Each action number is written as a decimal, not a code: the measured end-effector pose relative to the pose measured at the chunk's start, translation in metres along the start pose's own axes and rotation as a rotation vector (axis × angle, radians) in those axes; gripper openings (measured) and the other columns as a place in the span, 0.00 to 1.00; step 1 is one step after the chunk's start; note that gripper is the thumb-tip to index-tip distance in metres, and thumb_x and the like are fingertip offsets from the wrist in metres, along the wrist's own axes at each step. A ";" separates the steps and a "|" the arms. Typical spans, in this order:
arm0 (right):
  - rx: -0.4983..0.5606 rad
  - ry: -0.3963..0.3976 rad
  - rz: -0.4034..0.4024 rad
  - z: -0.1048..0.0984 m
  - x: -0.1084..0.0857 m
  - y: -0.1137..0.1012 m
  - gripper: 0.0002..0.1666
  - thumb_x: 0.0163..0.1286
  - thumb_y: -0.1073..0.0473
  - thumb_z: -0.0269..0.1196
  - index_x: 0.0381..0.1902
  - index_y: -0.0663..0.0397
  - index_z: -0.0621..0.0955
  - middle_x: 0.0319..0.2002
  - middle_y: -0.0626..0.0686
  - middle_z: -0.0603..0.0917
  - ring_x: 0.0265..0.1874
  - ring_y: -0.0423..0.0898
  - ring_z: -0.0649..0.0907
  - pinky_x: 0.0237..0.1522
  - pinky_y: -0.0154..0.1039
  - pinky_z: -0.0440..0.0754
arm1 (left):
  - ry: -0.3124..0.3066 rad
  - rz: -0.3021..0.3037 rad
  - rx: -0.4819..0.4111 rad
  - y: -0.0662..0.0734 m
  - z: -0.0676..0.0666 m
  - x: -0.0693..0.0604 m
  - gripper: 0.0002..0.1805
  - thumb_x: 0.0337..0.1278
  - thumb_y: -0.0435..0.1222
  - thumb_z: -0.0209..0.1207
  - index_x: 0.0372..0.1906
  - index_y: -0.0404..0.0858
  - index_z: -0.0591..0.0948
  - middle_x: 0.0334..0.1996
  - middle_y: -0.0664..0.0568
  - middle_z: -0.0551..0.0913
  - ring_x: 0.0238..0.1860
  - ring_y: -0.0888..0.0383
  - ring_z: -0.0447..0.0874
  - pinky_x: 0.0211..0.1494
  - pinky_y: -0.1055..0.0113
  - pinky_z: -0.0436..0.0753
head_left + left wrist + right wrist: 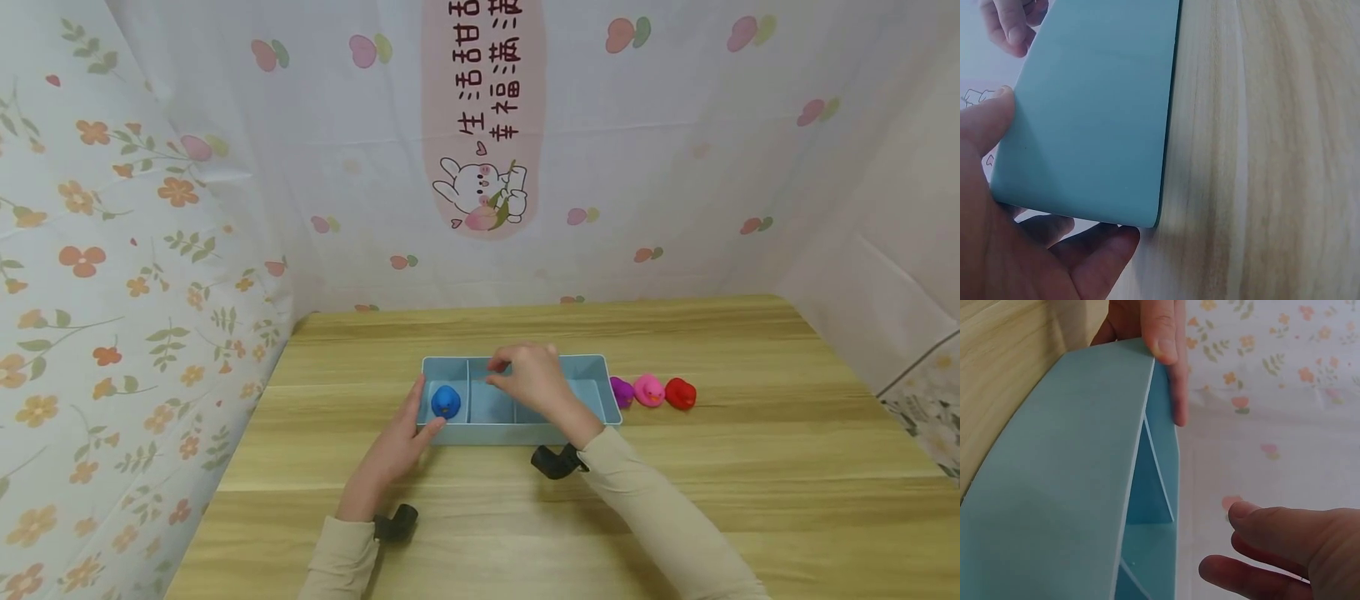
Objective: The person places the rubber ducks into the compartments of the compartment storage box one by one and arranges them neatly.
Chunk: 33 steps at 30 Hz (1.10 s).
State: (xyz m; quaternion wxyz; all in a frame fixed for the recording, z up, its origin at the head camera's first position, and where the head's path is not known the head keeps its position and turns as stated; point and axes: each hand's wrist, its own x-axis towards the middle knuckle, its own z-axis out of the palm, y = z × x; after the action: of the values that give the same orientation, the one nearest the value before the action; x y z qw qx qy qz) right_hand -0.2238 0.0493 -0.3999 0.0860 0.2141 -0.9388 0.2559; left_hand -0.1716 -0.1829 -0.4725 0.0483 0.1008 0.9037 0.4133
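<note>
A light blue divided box (487,434) lies lengthwise on the table, with a blue rubber duck (446,402) in its leftmost compartment. My left hand (396,446) holds the box's left end, thumb at the front rim and fingers along the end wall; the left wrist view shows those fingers (1107,262) bent against the end. Over the middle of the box hovers my right hand (534,379). In the right wrist view its thumb (1272,528) and fingers stand apart with nothing between them. The hand and forearm hide part of the compartments on the right.
Beside the box's right end, a purple duck (622,392), a pink duck (649,390) and a red duck (681,393) form a row on the wooden table (750,500). The purple one is partly hidden by the box. Patterned cloth (675,150) hangs behind and at the sides.
</note>
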 end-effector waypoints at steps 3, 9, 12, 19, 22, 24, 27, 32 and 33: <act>0.005 0.008 -0.007 -0.001 -0.001 0.002 0.06 0.56 0.53 0.72 0.32 0.44 0.87 0.29 0.43 0.86 0.37 0.48 0.83 0.43 0.49 0.63 | 0.002 0.008 0.003 0.000 0.000 0.000 0.43 0.68 0.48 0.52 0.77 0.43 0.41 0.76 0.43 0.46 0.75 0.44 0.46 0.75 0.46 0.52; 0.047 0.014 -0.012 -0.003 -0.004 0.007 0.05 0.56 0.54 0.72 0.30 0.45 0.87 0.28 0.42 0.87 0.38 0.51 0.84 0.44 0.50 0.61 | 0.001 0.011 0.011 0.001 -0.001 -0.001 0.44 0.68 0.49 0.52 0.77 0.42 0.41 0.76 0.42 0.46 0.75 0.43 0.46 0.74 0.46 0.53; 0.067 0.016 -0.012 -0.005 -0.004 0.008 0.04 0.56 0.54 0.72 0.29 0.45 0.86 0.28 0.43 0.87 0.37 0.50 0.84 0.43 0.50 0.61 | -0.002 -0.003 0.010 0.002 -0.001 -0.001 0.44 0.68 0.49 0.52 0.77 0.44 0.41 0.76 0.44 0.46 0.75 0.44 0.46 0.75 0.47 0.52; 0.092 -0.002 0.011 -0.008 -0.006 0.016 0.05 0.57 0.54 0.71 0.32 0.46 0.87 0.29 0.43 0.87 0.37 0.48 0.85 0.44 0.50 0.59 | -0.002 0.016 0.013 0.002 -0.001 -0.001 0.44 0.68 0.48 0.52 0.77 0.42 0.41 0.76 0.42 0.46 0.75 0.42 0.47 0.74 0.45 0.52; 0.101 -0.004 0.014 -0.009 -0.006 0.020 0.06 0.57 0.54 0.71 0.32 0.47 0.87 0.29 0.44 0.87 0.37 0.49 0.85 0.45 0.50 0.59 | -0.010 0.018 0.010 0.003 -0.002 -0.001 0.44 0.68 0.48 0.52 0.77 0.42 0.40 0.76 0.42 0.46 0.75 0.43 0.46 0.74 0.45 0.52; 0.099 -0.003 0.012 -0.010 -0.007 0.021 0.06 0.57 0.55 0.71 0.32 0.48 0.87 0.29 0.44 0.87 0.36 0.48 0.85 0.45 0.51 0.59 | -0.007 0.029 0.009 0.002 -0.002 -0.001 0.44 0.68 0.47 0.52 0.77 0.41 0.40 0.76 0.42 0.46 0.75 0.42 0.46 0.74 0.45 0.52; 0.103 -0.004 0.013 -0.012 -0.007 0.024 0.05 0.58 0.55 0.71 0.32 0.48 0.87 0.29 0.44 0.87 0.35 0.47 0.85 0.47 0.53 0.60 | -0.007 0.028 0.013 0.002 -0.003 -0.001 0.43 0.68 0.47 0.52 0.77 0.41 0.41 0.76 0.43 0.46 0.75 0.43 0.46 0.75 0.46 0.52; 0.128 -0.004 0.017 -0.016 -0.010 0.028 0.05 0.58 0.56 0.70 0.32 0.47 0.87 0.29 0.44 0.88 0.36 0.48 0.86 0.50 0.56 0.61 | -0.011 0.014 0.020 0.004 -0.003 -0.001 0.43 0.69 0.47 0.52 0.77 0.41 0.41 0.76 0.43 0.46 0.75 0.43 0.46 0.74 0.46 0.52; 0.128 -0.004 0.020 -0.017 -0.011 0.030 0.04 0.58 0.55 0.70 0.32 0.47 0.87 0.30 0.44 0.88 0.37 0.48 0.86 0.51 0.57 0.61 | -0.012 0.009 0.022 0.004 -0.003 -0.002 0.43 0.69 0.47 0.52 0.77 0.41 0.41 0.76 0.43 0.46 0.75 0.43 0.46 0.74 0.46 0.52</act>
State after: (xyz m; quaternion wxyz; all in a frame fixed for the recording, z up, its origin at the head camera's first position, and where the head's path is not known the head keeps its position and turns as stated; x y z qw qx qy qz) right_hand -0.2264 0.0854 -0.4016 0.0676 0.2106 -0.9226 0.3160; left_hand -0.1698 -0.1828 -0.4675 0.0506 0.1079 0.9074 0.4031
